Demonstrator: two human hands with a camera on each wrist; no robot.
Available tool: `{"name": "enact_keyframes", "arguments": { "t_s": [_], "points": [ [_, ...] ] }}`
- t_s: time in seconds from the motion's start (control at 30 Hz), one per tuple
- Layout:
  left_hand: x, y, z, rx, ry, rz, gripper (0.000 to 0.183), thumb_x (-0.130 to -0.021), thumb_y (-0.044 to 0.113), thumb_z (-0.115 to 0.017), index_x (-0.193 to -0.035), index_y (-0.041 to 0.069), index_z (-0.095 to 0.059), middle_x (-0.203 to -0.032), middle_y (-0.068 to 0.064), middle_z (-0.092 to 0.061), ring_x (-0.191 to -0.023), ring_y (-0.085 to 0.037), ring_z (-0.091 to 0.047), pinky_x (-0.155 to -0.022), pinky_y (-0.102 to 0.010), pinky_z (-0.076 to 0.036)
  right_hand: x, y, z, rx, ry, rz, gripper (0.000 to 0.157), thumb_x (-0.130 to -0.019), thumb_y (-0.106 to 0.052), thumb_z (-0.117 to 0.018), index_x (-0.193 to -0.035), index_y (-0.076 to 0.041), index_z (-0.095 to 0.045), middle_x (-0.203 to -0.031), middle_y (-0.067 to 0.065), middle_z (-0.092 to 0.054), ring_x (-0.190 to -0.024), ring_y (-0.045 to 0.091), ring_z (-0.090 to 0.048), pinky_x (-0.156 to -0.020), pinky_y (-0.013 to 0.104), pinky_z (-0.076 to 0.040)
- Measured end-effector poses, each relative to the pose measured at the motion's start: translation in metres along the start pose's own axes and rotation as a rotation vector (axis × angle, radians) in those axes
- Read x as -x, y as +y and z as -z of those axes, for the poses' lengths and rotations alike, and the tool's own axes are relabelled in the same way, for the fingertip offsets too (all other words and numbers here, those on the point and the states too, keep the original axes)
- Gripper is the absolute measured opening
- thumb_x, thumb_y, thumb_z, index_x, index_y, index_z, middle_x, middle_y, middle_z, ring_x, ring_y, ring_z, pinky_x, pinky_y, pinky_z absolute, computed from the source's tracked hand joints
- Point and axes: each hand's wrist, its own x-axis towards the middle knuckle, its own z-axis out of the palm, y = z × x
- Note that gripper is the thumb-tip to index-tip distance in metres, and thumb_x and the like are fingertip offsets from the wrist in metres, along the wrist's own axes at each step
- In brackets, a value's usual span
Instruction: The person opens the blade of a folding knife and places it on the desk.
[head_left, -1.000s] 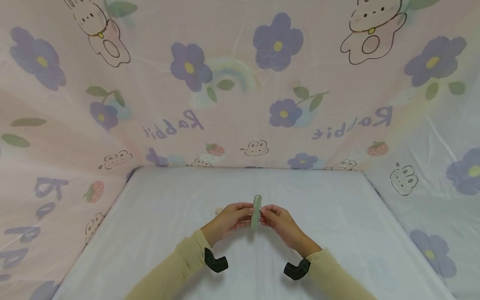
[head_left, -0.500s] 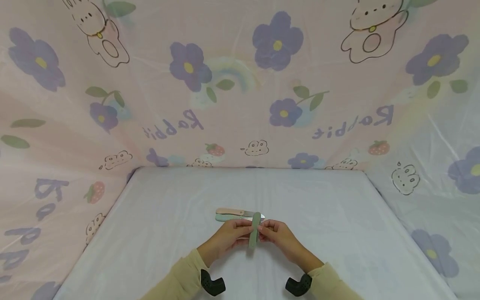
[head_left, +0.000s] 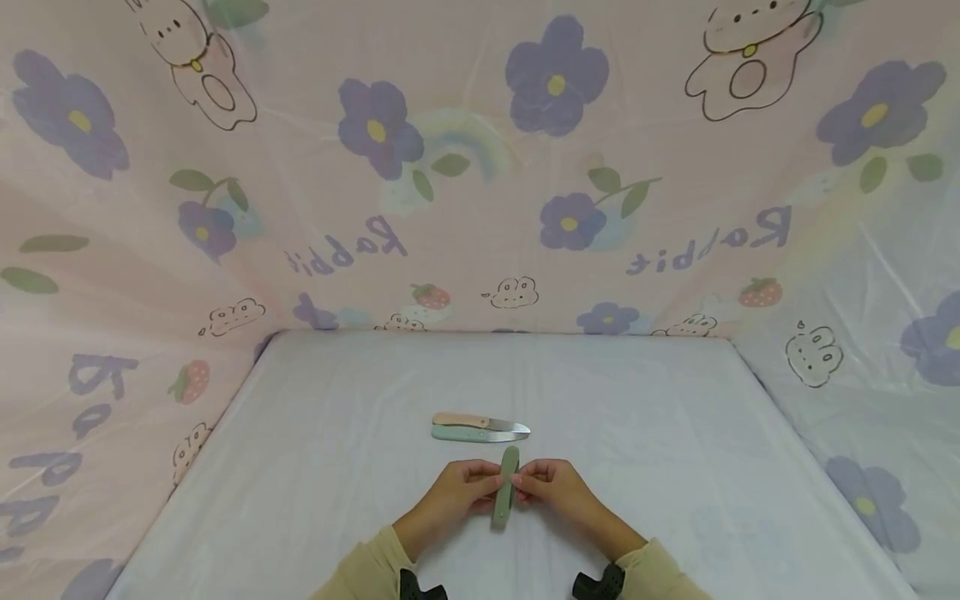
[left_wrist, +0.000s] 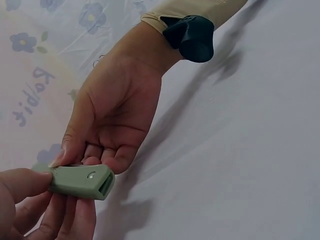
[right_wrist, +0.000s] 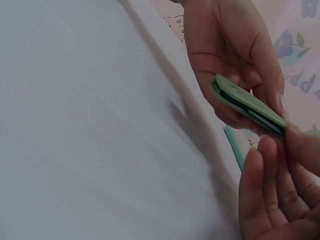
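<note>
A folded, sage-green folding knife [head_left: 503, 503] is held between both hands, low over the white table. My left hand [head_left: 448, 493] pinches it from the left and my right hand [head_left: 561, 493] from the right. In the left wrist view the handle end of the folding knife [left_wrist: 82, 182] shows a small pin and a dark slot. The right wrist view shows the long slot along the folding knife [right_wrist: 249, 106], with the blade tucked inside. Beyond the hands, a peach-handled knife [head_left: 461, 420] and a mint-handled knife [head_left: 459, 433] lie side by side, blades out and pointing right.
A white cloth covers the table [head_left: 637, 417]. Pale curtain walls [head_left: 465, 200] with printed flowers and rabbits rise at the back and both sides. Each wrist wears a black camera mount [head_left: 597, 581].
Both hands have drawn back toward the body with the green folding knife still between them. The two knives behind, mostly hidden before, have come into full view.
</note>
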Motion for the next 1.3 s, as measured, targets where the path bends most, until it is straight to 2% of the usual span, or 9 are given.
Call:
{"name": "enact_keyframes", "arguments": {
  "t_s": [0.4, 0.53, 0.8, 1.07, 1.3],
  "points": [
    [0.007, -0.002, 0.002, 0.090, 0.002, 0.040, 0.031, -0.090, 0.014, -0.061, -0.114, -0.006, -0.059, -0.103, -0.014, -0.066, -0.092, -0.024, -0.065, -0.076, -0.034, -0.054, 0.000, 0.003, -0.006, -0.079, -0.022, -0.017, 0.021, -0.090, -0.015, -0.062, -0.090, 0.006, -0.061, -0.073, 0.003, -0.063, -0.069, 0.010, -0.060, -0.066, 0.028, -0.054],
    [0.009, 0.000, 0.004, 0.086, 0.002, 0.031, 0.033, -0.090, 0.015, -0.062, -0.115, -0.006, -0.058, -0.104, -0.015, -0.066, -0.093, -0.023, -0.064, -0.077, -0.035, -0.054, 0.001, 0.001, -0.008, -0.089, -0.009, -0.030, 0.022, -0.089, -0.018, -0.064, -0.090, 0.005, -0.061, -0.073, 0.003, -0.063, -0.069, 0.011, -0.060, -0.067, 0.028, -0.054],
    [0.010, 0.000, 0.008, 0.132, 0.044, 0.000, 0.032, -0.091, 0.013, -0.061, -0.113, -0.008, -0.054, -0.102, -0.015, -0.065, -0.090, -0.022, -0.063, -0.076, -0.036, -0.054, 0.004, -0.003, -0.010, -0.146, 0.027, -0.034, 0.021, -0.089, -0.018, -0.063, -0.091, 0.003, -0.058, -0.078, 0.005, -0.063, -0.073, 0.014, -0.062, -0.071, 0.033, -0.055],
    [0.012, -0.004, 0.009, 0.147, -0.006, 0.016, 0.029, -0.091, 0.009, -0.059, -0.112, -0.010, -0.051, -0.097, -0.013, -0.065, -0.090, -0.021, -0.063, -0.078, -0.036, -0.053, 0.005, -0.003, -0.011, -0.237, -0.012, -0.054, 0.021, -0.091, -0.013, -0.059, -0.102, 0.002, -0.051, -0.087, 0.006, -0.063, -0.079, 0.016, -0.062, -0.073, 0.033, -0.054],
    [0.015, -0.006, 0.009, 0.123, -0.010, 0.043, 0.029, -0.090, 0.013, -0.061, -0.109, -0.007, -0.054, -0.096, -0.012, -0.065, -0.085, -0.020, -0.064, -0.074, -0.034, -0.055, 0.007, -0.005, -0.012, -0.238, -0.016, -0.075, 0.021, -0.092, -0.019, -0.059, -0.098, 0.001, -0.055, -0.083, 0.005, -0.063, -0.074, 0.014, -0.061, -0.069, 0.030, -0.054]
  ]
}}
